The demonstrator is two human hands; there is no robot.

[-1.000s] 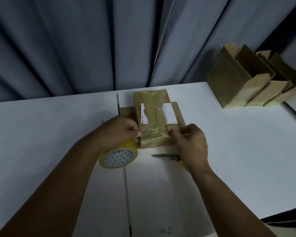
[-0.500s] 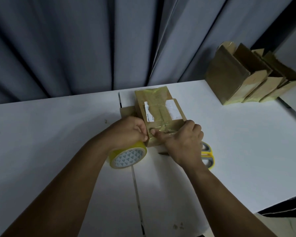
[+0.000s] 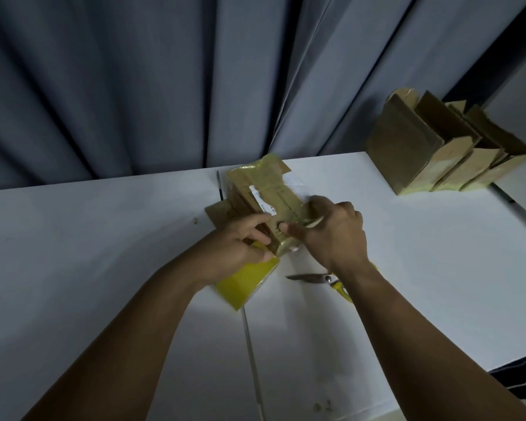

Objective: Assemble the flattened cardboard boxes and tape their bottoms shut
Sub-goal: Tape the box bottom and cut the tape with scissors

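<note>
**A:** Where are we finding the box?

**B:** We are seeing it on the worktop, in the middle and close to the far edge. Glossy tape and a white label are showing on its top face. It is blurring, so we cannot tell whether it is lying flat.

**A:** And how are we holding it?

**B:** The right hand is gripping its near end: the thumb is pressing on top and the fingers are curling round the right side. The left hand is gripping the yellow roll, with the thumb lying across it and the fingers curling against the box's near left edge. The roll is sitting just beside that corner, under the palm.

**A:** What are we noticing around that?

**B:** The scissors are lying on the worktop just nearer than the right hand, blades pointing left, with the yellow handles partly hiding under the wrist. A seam is running down the worktop towards us.

**A:** And farther out?

**B:** We are seeing other boxes leaning in a row at the far right, well apart from the hands. A grey curtain is hanging behind everything.
</note>
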